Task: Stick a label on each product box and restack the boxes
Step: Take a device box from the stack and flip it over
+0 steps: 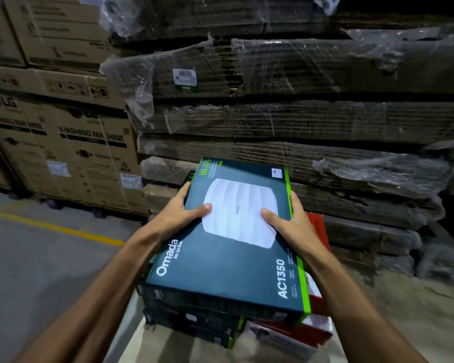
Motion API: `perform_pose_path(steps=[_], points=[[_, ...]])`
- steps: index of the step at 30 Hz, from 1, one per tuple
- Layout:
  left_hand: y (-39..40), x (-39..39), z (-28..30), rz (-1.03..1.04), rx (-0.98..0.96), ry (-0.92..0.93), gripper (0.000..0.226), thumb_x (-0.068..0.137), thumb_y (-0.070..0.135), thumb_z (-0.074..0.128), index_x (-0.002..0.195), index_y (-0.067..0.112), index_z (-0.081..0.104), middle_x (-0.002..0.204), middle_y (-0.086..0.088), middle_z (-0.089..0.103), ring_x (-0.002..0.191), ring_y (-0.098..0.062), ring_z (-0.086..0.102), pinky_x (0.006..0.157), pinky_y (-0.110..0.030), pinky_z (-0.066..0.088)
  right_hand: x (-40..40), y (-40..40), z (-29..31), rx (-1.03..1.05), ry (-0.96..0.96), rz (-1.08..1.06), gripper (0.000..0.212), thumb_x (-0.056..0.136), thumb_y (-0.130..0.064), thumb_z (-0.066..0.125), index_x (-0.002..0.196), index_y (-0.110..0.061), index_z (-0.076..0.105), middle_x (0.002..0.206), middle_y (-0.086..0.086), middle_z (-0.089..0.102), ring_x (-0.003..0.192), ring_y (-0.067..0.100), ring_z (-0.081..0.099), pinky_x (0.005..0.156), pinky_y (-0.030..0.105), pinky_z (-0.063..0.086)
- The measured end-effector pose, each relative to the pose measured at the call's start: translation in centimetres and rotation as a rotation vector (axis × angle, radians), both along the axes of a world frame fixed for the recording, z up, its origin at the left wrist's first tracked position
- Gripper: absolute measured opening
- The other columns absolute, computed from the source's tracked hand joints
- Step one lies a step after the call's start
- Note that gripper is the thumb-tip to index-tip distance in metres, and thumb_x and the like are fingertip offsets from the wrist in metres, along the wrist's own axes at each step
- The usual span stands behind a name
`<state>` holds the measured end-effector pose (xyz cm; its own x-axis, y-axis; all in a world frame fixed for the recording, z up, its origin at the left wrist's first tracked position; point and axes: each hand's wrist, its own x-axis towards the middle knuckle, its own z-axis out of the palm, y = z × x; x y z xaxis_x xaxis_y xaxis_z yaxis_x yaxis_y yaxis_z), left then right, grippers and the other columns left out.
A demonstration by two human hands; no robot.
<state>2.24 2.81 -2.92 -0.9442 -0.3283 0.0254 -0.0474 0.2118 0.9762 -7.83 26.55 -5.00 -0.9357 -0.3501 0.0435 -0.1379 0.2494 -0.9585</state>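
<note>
A dim warehouse: a grey concrete floor (37, 258) with a yellow line (55, 227) running across it on the left. Behind, brown LG washing-machine cartons (71, 150) stand stacked at the left, and a tall pile of flattened cardboard (299, 121) wrapped in torn plastic film fills the rear and right, carrying a small barcode label (184, 76).

Low in the middle, a pale surface (131, 336) carries a stack of dark boxes (194, 323) with a red-and-white box (294, 334) just beside them on the right. The floor to the left is open; the cardboard pile stands close behind the far edge of the held box.

The top Omada box (236, 239), dark teal with a green edge and a small white sticker (277, 172) at its far right corner, sits above the stack, tilted slightly; whether it touches the box beneath cannot be told. The left hand (180, 213) grips its left side, thumb on the lid, fingers (185, 188) curled round the edge. The right hand (290, 221) grips the right side likewise, thumb on top.
</note>
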Motion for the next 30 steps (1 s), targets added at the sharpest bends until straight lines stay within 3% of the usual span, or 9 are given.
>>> perform_pose_path(steps=[3,5,9,12,15,19,22,24,30], points=[[4.7,2.2,0.5,0.046,-0.047,0.097,0.06,0.089,0.01,0.066,0.13,0.035,0.032,0.107,0.023,0.058,0.075,0.018,0.061,0.062,-0.006,0.047,2.3,4.2,0.6,-0.01,0.112,-0.034,0.065,0.082,-0.038,0.077,0.132,-0.054,0.039,0.102,-0.05,0.054,0.101,-0.007,0.061,0.09,0.026,0.047],[8.0,4.0,0.2,0.068,-0.073,0.142,0.07,0.088,0.013,0.069,0.139,0.035,0.026,0.116,0.026,0.052,0.083,0.027,0.054,0.071,-0.001,0.045,4.1,7.5,0.5,-0.027,0.128,-0.071,0.081,0.08,-0.042,0.076,0.146,-0.049,0.03,0.106,-0.052,0.043,0.107,-0.008,0.056,0.094,0.022,0.044],[14.8,7.7,-2.3,0.042,-0.107,0.158,0.094,0.075,0.048,0.073,0.151,0.038,0.02,0.131,0.038,0.048,0.115,0.015,0.051,0.099,-0.021,0.043,8.1,14.8,-1.1,-0.063,0.125,-0.106,0.081,0.083,-0.03,0.076,0.147,-0.044,0.028,0.105,-0.058,0.042,0.1,-0.029,0.049,0.081,0.0,0.041],[20.9,10.0,-4.4,0.059,-0.125,0.169,0.095,0.072,0.048,0.07,0.151,0.041,0.017,0.118,0.056,0.041,0.114,0.02,0.048,0.096,-0.017,0.038,10.5,20.6,-2.8,-0.071,0.11,-0.074,0.087,0.082,-0.037,0.078,0.151,-0.042,0.024,0.133,-0.042,0.038,0.124,-0.015,0.044,0.108,0.023,0.041],[27.6,12.1,-6.4,0.082,-0.136,0.178,0.095,0.072,0.047,0.069,0.15,0.044,0.015,0.124,0.053,0.04,0.117,0.015,0.049,0.097,-0.016,0.039,12.4,27.0,-4.5,-0.024,0.131,-0.059,0.09,0.077,-0.05,0.073,0.149,-0.05,0.021,0.147,-0.032,0.033,0.134,-0.007,0.038,0.113,0.035,0.037],[36.1,13.9,-8.9,0.113,-0.131,0.133,0.092,0.075,0.04,0.068,0.148,0.048,0.013,0.134,0.047,0.036,0.121,0.016,0.044,0.099,-0.008,0.037,14.1,35.4,-6.6,0.052,0.11,-0.061,0.086,0.082,-0.045,0.074,0.147,-0.056,0.019,0.127,-0.049,0.035,0.118,-0.013,0.048,0.108,0.033,0.042],[41.0,14.5,-10.8,0.078,-0.126,0.096,0.086,0.078,0.038,0.068,0.147,0.045,0.016,0.152,0.021,0.031,0.134,0.005,0.037,0.112,-0.024,0.032,14.8,40.7,-8.6,0.086,0.056,-0.068,0.087,0.079,-0.05,0.074,0.147,-0.056,0.019,0.133,-0.037,0.041,0.124,0.0,0.051,0.109,0.038,0.042],[43.3,14.8,-12.3,0.054,-0.136,0.061,0.084,0.079,0.04,0.068,0.15,0.036,0.023,0.154,0.015,0.031,0.138,0.003,0.033,0.116,-0.031,0.029,15.3,43.4,-10.0,0.09,0.008,-0.061,0.088,0.078,-0.052,0.072,0.148,-0.054,0.018,0.14,-0.029,0.039,0.13,0.005,0.047,0.11,0.041,0.041],[47.2,14.3,-15.4,-0.011,-0.087,-0.081,0.084,0.079,0.043,0.072,0.15,0.032,0.029,0.149,0.018,0.035,0.131,0.006,0.039,0.111,-0.023,0.034,16.2,47.8,-13.0,0.088,-0.101,-0.08,0.087,0.087,-0.038,0.071,0.154,-0.04,0.016,0.139,-0.028,0.036,0.127,0.005,0.046,0.11,0.036,0.039]])
